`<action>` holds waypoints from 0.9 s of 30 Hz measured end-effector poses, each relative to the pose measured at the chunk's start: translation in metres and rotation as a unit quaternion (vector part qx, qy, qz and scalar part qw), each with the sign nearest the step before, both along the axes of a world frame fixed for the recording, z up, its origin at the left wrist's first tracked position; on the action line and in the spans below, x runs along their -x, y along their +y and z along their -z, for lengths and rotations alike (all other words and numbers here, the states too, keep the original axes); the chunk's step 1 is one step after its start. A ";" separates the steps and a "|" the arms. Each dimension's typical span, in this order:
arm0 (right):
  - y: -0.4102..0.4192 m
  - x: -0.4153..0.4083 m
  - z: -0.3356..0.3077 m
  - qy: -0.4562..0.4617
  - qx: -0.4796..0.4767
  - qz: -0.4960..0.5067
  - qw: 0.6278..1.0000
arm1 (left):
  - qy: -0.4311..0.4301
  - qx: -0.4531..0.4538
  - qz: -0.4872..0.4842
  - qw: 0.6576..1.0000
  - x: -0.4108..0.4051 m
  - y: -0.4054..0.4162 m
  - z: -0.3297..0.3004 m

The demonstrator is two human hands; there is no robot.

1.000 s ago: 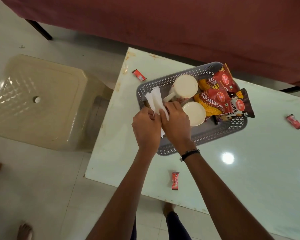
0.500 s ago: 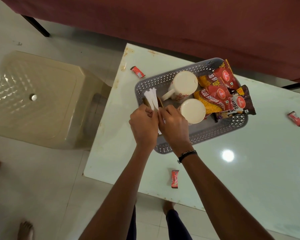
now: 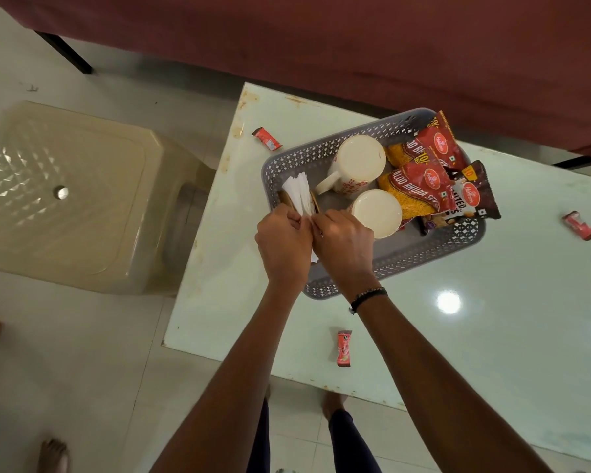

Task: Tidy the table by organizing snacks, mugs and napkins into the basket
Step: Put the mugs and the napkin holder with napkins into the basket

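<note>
A grey perforated basket (image 3: 434, 257) sits on the pale table (image 3: 492, 353). Inside it lie two cream mugs, one on its side (image 3: 355, 163) and one nearer me (image 3: 377, 213), plus red snack packets (image 3: 423, 186) and a dark packet (image 3: 471, 196) at the right end. A stack of white napkins (image 3: 299, 196) stands in a brown holder at the basket's left end. My left hand (image 3: 282, 244) and my right hand (image 3: 343, 242) are side by side, both pinching the near edge of the napkins.
Three small red sachets lie loose on the table: one far left (image 3: 267, 138), one at the near edge (image 3: 344, 348), one at the right (image 3: 580, 226). A beige plastic stool (image 3: 69, 196) stands left of the table. A maroon cloth (image 3: 355, 46) hangs behind.
Both hands stay on the napkins and have lowered them further into the basket's left end. The stack now stands narrower and more upright in the holder.
</note>
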State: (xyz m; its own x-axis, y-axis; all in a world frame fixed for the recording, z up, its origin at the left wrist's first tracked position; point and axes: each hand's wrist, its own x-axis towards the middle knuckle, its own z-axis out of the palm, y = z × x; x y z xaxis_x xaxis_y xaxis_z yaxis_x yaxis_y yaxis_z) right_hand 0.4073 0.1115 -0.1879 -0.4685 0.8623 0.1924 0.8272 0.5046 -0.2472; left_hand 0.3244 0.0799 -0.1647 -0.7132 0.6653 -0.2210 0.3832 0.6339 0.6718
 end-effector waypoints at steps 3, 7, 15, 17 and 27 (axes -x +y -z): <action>-0.001 -0.002 -0.001 0.007 -0.001 -0.007 1.000 | -0.001 -0.003 0.001 1.000 -0.001 0.000 0.001; -0.002 -0.004 -0.001 0.004 0.002 -0.011 1.000 | 0.010 -0.004 0.001 1.000 -0.003 -0.002 0.003; -0.004 -0.015 -0.007 0.018 -0.019 -0.021 0.999 | 0.014 -0.017 -0.009 1.000 -0.008 -0.009 -0.002; -0.002 -0.021 -0.015 0.046 -0.034 -0.023 0.998 | 0.004 -0.041 -0.004 0.999 -0.011 -0.011 -0.008; 0.079 -0.111 -0.075 0.138 -0.016 0.101 0.985 | -0.035 -0.190 -0.036 0.981 -0.003 -0.018 -0.030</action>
